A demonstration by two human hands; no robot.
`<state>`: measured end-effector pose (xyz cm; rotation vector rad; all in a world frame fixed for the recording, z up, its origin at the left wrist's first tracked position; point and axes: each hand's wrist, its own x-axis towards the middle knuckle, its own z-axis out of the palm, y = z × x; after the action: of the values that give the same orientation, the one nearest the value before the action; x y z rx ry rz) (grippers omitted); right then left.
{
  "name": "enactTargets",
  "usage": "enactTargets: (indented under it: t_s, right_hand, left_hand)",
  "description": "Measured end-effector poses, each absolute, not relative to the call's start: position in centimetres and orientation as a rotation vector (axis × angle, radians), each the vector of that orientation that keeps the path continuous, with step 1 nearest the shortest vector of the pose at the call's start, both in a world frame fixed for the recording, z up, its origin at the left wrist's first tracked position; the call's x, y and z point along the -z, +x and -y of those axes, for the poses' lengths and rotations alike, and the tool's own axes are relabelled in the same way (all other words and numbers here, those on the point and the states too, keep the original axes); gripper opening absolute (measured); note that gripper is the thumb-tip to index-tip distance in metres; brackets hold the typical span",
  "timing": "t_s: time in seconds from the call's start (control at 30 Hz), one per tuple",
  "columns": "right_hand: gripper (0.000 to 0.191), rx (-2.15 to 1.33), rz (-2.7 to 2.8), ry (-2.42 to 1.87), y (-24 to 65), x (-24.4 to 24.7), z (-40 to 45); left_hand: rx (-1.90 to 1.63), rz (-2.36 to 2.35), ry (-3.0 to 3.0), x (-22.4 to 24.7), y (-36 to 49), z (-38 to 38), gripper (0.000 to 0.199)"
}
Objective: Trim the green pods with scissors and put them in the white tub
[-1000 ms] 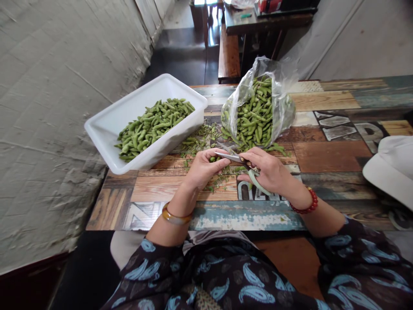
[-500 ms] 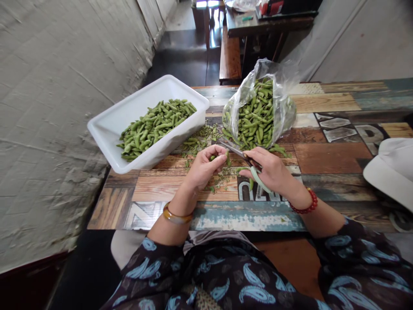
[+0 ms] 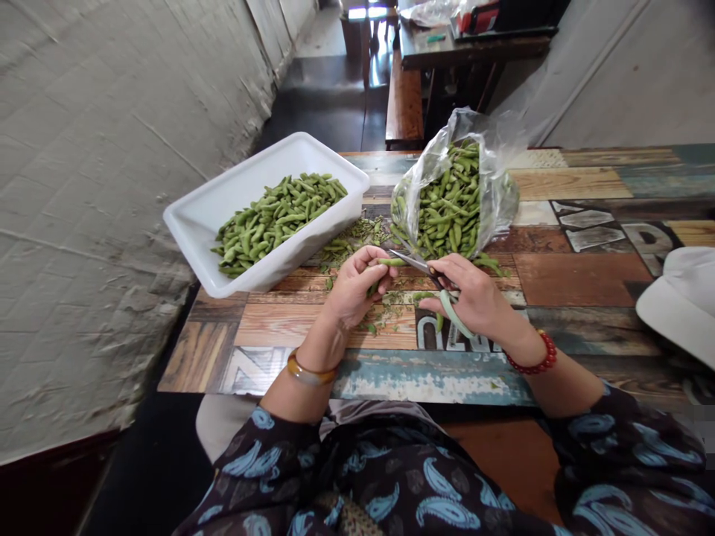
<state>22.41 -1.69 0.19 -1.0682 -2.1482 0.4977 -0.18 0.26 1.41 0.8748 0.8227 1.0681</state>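
Observation:
Between the fingertips of my left hand (image 3: 357, 284) is a green edamame pod (image 3: 394, 262), lying almost level. My right hand (image 3: 466, 292) is closed round the pale green handles of a pair of scissors (image 3: 416, 262). Their blades are parted and reach to the pod's right end. Beyond my left hand, a white plastic tub (image 3: 206, 211) holds a heap of edamame pods (image 3: 279, 216). A clear plastic bag (image 3: 491, 186) full of more pods (image 3: 455, 197) lies open beyond my right hand.
Trimmed bits and stems (image 3: 357, 237) lie scattered between tub and bag. The patchwork wood table (image 3: 290, 324) extends rightward to a white cap (image 3: 681, 301). A rough grey wall (image 3: 83, 186) rises at the left. Another table (image 3: 474, 52) and a bench (image 3: 405, 104) stand farther off.
The pod in my left fingers has turned from upright to nearly level, pointing toward the scissors. The whole view has shifted slightly, so the tub and bag appear farther right.

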Motion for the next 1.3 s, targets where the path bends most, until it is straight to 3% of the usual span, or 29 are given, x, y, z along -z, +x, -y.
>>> enactTargets:
  t_s: [1.0, 1.3]
  right_hand:
    - [0.051, -0.466, 2.258, -0.995, 22.23, -0.97, 1.99]
    - [0.042, -0.435, 2.255, -0.979, 22.21, -0.76, 2.14]
  left_hand:
    - [-0.910, -0.774, 1.046, -0.99, 0.11, 0.16, 0.031]
    - [-0.938, -0.840, 1.091, -0.73, 0.08, 0.16, 0.031]
